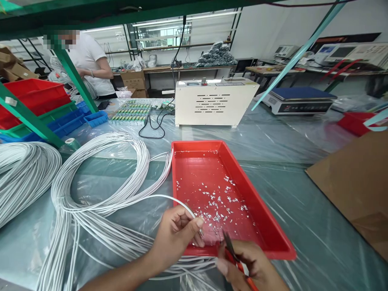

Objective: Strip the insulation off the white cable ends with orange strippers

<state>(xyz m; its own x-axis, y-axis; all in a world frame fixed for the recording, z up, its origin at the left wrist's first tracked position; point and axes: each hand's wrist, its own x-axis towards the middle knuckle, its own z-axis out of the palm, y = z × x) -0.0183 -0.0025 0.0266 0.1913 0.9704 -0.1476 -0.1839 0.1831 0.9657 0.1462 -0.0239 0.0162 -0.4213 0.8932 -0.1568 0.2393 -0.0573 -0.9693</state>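
Note:
My left hand (178, 228) pinches the end of a white cable (169, 197) between thumb and fingers, over the near side of a red tray (257, 202). That cable curves back to a large coil of white cables (100, 202) at the left. In my right hand (251, 262) is a pair of scissors (232, 248) with dark pointed blades and red-orange handles. The blade tips point up and lie just right of the cable end, apart from it. Small silvery scraps (216, 202) are scattered over the tray floor.
Another cable coil (24, 178) lies at the far left, below stacked bins (33, 101). A cream machine box (212, 103), a blue-topped scale (298, 101) and green boards (130, 112) stand behind the tray. Cardboard (351, 190) is at right; a person (91, 60) stands beyond the table.

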